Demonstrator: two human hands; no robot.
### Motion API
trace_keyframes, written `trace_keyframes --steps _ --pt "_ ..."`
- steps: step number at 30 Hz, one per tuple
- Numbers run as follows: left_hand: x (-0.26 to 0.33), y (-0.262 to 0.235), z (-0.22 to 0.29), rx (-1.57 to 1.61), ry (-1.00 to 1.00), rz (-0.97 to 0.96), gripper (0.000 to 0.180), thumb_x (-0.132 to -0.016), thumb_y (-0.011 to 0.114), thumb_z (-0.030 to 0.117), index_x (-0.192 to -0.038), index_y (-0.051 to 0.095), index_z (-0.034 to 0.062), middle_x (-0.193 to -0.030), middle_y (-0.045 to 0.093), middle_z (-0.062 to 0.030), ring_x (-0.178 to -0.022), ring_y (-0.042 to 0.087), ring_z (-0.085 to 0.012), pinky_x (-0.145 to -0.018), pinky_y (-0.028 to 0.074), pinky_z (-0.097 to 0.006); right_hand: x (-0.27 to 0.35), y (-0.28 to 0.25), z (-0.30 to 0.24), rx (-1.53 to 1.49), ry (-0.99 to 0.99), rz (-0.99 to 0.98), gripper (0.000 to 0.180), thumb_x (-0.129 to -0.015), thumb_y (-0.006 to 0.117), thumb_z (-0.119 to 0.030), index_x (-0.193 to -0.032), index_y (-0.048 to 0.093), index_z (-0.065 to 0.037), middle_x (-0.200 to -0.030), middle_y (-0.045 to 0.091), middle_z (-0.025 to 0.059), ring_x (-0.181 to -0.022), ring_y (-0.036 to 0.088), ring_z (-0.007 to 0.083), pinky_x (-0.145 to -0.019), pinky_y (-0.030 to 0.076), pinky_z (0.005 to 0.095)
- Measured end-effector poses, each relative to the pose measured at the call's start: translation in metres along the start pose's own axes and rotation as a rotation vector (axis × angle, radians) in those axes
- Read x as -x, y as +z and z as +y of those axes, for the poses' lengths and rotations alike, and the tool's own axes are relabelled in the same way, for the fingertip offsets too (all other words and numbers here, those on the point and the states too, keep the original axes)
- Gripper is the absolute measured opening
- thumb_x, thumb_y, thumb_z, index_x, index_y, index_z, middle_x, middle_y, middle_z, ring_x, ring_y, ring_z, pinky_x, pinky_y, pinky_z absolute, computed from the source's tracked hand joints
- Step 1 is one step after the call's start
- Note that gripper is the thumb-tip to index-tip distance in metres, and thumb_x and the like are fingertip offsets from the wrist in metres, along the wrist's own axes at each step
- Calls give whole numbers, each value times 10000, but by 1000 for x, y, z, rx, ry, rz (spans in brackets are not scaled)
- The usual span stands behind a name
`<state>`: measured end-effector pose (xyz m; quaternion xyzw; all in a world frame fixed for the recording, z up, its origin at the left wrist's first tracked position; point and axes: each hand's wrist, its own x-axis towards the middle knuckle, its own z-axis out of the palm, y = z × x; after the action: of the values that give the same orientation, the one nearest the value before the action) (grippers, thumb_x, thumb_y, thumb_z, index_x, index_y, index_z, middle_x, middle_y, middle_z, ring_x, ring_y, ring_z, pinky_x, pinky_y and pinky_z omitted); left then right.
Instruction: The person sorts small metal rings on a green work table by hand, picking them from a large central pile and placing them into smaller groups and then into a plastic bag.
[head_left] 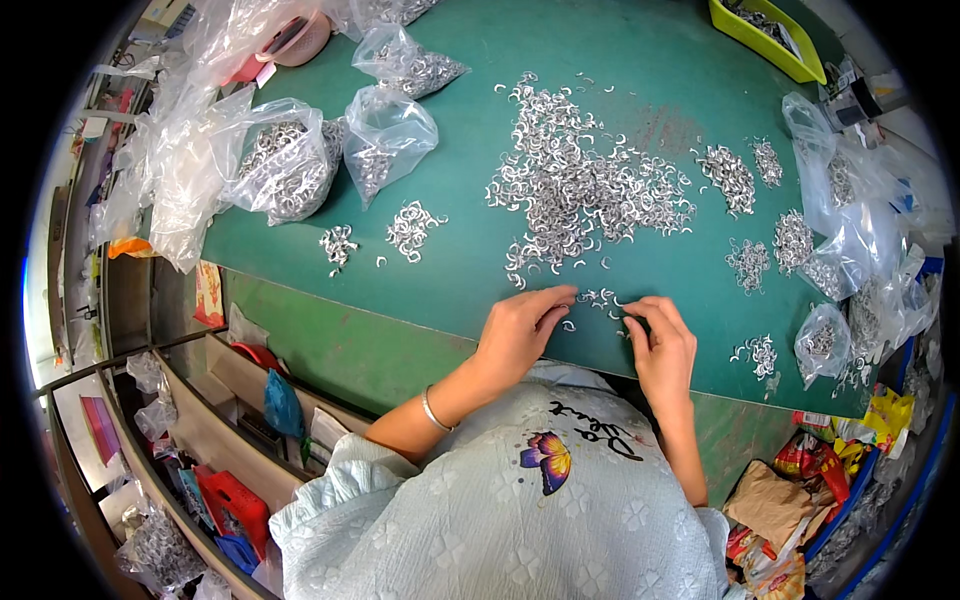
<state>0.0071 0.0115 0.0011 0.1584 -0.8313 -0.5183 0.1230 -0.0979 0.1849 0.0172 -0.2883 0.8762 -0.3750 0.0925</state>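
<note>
On the green worktop, metal crescents are flanked by left hand and right hand, whose fingers' hold cannot be told.

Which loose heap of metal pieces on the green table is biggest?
The sprawling heap just beyond the left hand and right hand, spread far wider than the others.

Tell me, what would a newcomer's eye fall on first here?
Probably the big pile of small, silvery, curved metal pieces spread over the middle of the dark-green tabletop. Next, the bulging clear plastic bag of similar pieces at the table's left and the lime-yellow plastic tray at its far right. Lower down, a colourful butterfly print on the person's pale top stands out.
</note>
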Motion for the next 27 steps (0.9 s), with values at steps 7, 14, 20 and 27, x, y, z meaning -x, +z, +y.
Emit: trace_keyframes --steps 7,14,20,27 --pt "-6 13 0 -31 75 -16 237 -829 666 -54 -1062 667 -11 -956 703 -136 -818 700 -230 -685 559 -308 -1 12 0 145 -48 -12 184 -757 758 -56 -904 646 -47 -894 628 66 -608 585 219 -540 446 331" --pt "-8 12 1 -86 149 50 271 -791 682 -64 -1053 664 6 -953 654 -120 -848 649 -264 -737 527 -344 -9 7 -7 81 12 -17 182 -761 750 -68 -905 641 -48 -906 619 75 -715 626 254 -602 469 365" --pt "-9 13 1 -136 198 74 266 -769 702 -41 -1027 670 17 -982 613 -106 -897 600 -287 -783 496 -363 -9 3 3 -154 59 -72 137 -842 653 19 -976 647 -8 -833 559 44 -613 457 116 -553 378 250" --pt "-5 14 4 -161 182 19 255 -770 708 -19 -1018 668 26 -981 597 -96 -893 575 -278 -783 475 -370 6 -20 12 -216 98 -126 196 -776 685 80 -958 634 28 -878 556 61 -630 424 114 -574 376 243"
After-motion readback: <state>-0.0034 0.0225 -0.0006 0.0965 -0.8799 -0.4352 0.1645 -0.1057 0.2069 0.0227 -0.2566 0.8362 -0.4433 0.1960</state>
